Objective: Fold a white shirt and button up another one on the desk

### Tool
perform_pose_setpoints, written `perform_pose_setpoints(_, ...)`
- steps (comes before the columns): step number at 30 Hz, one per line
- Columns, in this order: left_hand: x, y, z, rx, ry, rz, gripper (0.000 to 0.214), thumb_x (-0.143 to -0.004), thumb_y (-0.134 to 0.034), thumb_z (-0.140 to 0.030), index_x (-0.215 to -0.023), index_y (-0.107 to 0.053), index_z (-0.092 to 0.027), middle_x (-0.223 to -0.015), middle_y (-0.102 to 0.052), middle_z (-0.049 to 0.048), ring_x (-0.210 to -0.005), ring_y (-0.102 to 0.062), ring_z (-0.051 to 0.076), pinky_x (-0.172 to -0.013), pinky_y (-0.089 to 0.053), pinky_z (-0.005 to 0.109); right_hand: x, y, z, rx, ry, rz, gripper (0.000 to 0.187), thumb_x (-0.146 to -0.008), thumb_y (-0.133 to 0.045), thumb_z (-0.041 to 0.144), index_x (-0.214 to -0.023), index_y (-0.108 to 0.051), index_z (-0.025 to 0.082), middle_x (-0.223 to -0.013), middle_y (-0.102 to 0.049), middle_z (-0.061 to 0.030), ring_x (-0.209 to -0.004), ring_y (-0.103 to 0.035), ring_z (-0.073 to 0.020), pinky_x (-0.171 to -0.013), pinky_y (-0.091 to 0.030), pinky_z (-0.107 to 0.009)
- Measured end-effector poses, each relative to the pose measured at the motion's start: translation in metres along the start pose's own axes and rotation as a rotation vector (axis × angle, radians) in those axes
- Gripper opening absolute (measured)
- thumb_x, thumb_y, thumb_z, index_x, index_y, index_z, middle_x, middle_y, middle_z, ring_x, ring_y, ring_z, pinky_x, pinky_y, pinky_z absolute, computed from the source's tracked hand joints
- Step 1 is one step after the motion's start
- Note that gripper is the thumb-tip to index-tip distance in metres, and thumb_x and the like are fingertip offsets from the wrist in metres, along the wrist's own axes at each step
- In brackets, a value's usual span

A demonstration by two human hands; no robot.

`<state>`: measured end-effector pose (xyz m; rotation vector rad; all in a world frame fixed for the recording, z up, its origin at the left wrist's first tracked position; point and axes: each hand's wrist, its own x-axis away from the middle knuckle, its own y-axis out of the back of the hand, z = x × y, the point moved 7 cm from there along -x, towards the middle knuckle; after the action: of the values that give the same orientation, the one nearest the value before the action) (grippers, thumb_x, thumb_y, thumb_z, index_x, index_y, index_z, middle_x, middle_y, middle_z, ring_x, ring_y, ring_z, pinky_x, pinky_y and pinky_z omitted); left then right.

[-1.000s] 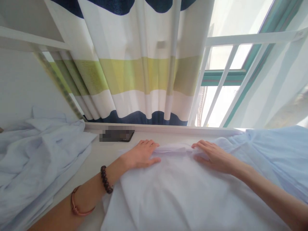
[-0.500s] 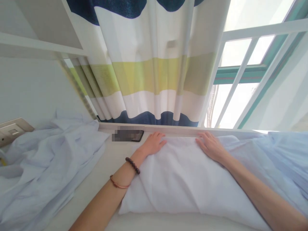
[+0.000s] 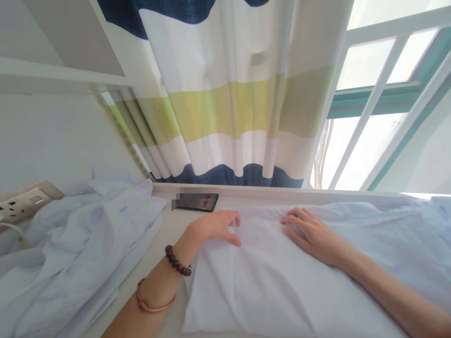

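Note:
A folded piece of white cloth (image 3: pixel 260 286) lies flat on the white surface in front of me, with soft creases across it. My left hand (image 3: pixel 219 226) rests on its left far corner, thumb and fingers apart and slightly curved. On the right, my right hand (image 3: pixel 313 237) lies on the cloth's top with its fingers stretched out. Neither hand grips anything. More thin white cloth (image 3: pixel 394 230) spreads beyond my right forearm. A dark phone (image 3: pixel 204 202), partly blurred out, lies just past my left hand.
A heap of crumpled white cloth (image 3: pixel 88 234) covers the left side, beside a wall socket (image 3: pixel 26 203) with a white cable. A raised white edge (image 3: pixel 257 190) runs along the back. Behind it hang striped curtains (image 3: pixel 211 112) and white bars (image 3: pixel 373 103) before a window.
Both hands have drawn back toward me from the far edge of the folded cloth. My left fingers are more curved now. The view has shifted slightly.

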<state>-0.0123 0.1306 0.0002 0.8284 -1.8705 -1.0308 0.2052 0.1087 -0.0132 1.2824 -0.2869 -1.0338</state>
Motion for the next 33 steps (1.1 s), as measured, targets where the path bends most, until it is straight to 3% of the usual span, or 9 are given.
perform_pose_setpoints(3, 0.003, 0.001, 0.010, -0.033, 0.109, 0.043, 0.052, -0.060, -0.076, -0.050, -0.100, -0.059, -0.022, -0.111, -0.063, 0.0079, -0.098, -0.059, 0.028, -0.080, -0.045, 0.036, -0.001, -0.003, -0.003, -0.012, 0.002, -0.001, 0.025, -0.095, -0.040, 0.038, -0.102, -0.061, 0.025, -0.106, -0.061, -0.0085, -0.099, -0.055, -0.0251, -0.090, -0.047, -0.044)
perform_pose_setpoints(7, 0.010, 0.013, 0.023, -0.051, 0.099, 0.079, 0.045, -0.054, -0.079, -0.044, -0.087, -0.060, -0.021, -0.098, -0.064, 0.0036, -0.087, -0.058, 0.025, -0.071, -0.044, 0.031, -0.001, 0.000, -0.001, -0.045, -0.009, 0.014, 0.026, -0.095, -0.038, 0.038, -0.089, -0.059, 0.025, -0.097, -0.063, -0.0071, -0.093, -0.058, -0.0248, -0.085, -0.048, -0.042)
perform_pose_setpoints(11, 0.021, 0.033, 0.034, -0.021, 0.031, 0.062, 0.023, -0.066, -0.070, -0.037, -0.072, -0.056, -0.020, -0.077, -0.058, -0.0022, -0.072, -0.054, 0.017, -0.063, -0.039, 0.026, -0.002, 0.014, -0.006, -0.088, -0.095, 0.044, 0.025, -0.095, -0.036, 0.041, -0.087, -0.056, 0.027, -0.088, -0.065, -0.0049, -0.084, -0.060, -0.0235, -0.075, -0.050, -0.038)
perform_pose_setpoints(17, 0.027, 0.055, 0.041, 0.277, -0.134, -0.130, 0.025, -0.084, -0.052, -0.046, -0.089, -0.055, -0.022, -0.079, -0.060, -0.0030, -0.073, -0.056, 0.014, -0.065, -0.043, 0.023, -0.028, 0.036, -0.011, -0.146, -0.163, 0.059, 0.029, -0.095, -0.034, 0.048, -0.089, -0.055, 0.028, -0.073, -0.064, -0.0006, -0.066, -0.059, -0.0193, -0.062, -0.047, -0.030)
perform_pose_setpoints(22, 0.009, 0.054, 0.062, 0.122, -0.048, -0.384, 0.028, -0.085, -0.049, -0.044, -0.098, -0.060, -0.021, -0.093, -0.064, 0.0028, -0.085, -0.060, 0.020, -0.078, -0.046, 0.031, -0.043, 0.011, -0.029, 0.013, -0.228, 0.023, 0.029, -0.094, -0.035, 0.041, -0.093, -0.060, 0.026, -0.075, -0.069, -0.0029, -0.072, -0.065, -0.0236, -0.067, -0.047, -0.034)
perform_pose_setpoints(26, 0.006, 0.056, 0.063, 0.080, -0.034, -0.451, 0.033, -0.082, -0.053, -0.043, -0.105, -0.058, -0.019, -0.111, -0.062, 0.0084, -0.100, -0.058, 0.024, -0.092, -0.043, 0.037, -0.035, -0.005, -0.040, 0.058, -0.286, -0.014, 0.030, -0.094, -0.036, 0.039, -0.098, -0.061, 0.024, -0.088, -0.072, -0.0057, -0.083, -0.067, -0.0273, -0.073, -0.047, -0.037)
perform_pose_setpoints(28, 0.015, 0.064, 0.063, 0.024, 0.056, -0.471, 0.040, -0.081, -0.053, -0.052, -0.103, -0.059, -0.018, -0.111, -0.063, 0.0105, -0.099, -0.058, 0.026, -0.089, -0.045, 0.040, -0.031, -0.007, -0.043, 0.053, -0.298, -0.021, 0.030, -0.095, -0.035, 0.039, -0.098, -0.060, 0.024, -0.089, -0.072, -0.0058, -0.084, -0.067, -0.0270, -0.073, -0.047, -0.037)
perform_pose_setpoints(30, 0.025, 0.062, 0.066, -0.007, 0.212, -0.356, 0.050, -0.077, -0.050, -0.065, -0.087, -0.063, -0.018, -0.091, -0.068, 0.0108, -0.082, -0.063, 0.027, -0.075, -0.049, 0.040, -0.029, -0.007, -0.044, 0.047, -0.308, -0.025, 0.029, -0.095, -0.035, 0.039, -0.098, -0.060, 0.024, -0.089, -0.072, -0.0059, -0.083, -0.067, -0.0267, -0.073, -0.047, -0.037)
perform_pose_setpoints(33, 0.042, 0.035, 0.062, 0.085, 0.371, 0.038, 0.062, -0.070, -0.047, -0.077, -0.059, -0.059, -0.017, -0.062, -0.065, 0.0097, -0.051, -0.060, 0.023, -0.052, -0.048, 0.036, -0.031, -0.004, -0.044, 0.063, -0.303, 0.020, 0.027, -0.095, -0.036, 0.036, -0.097, -0.060, 0.023, -0.090, -0.072, -0.0066, -0.083, -0.066, -0.0258, -0.071, -0.047, -0.035)
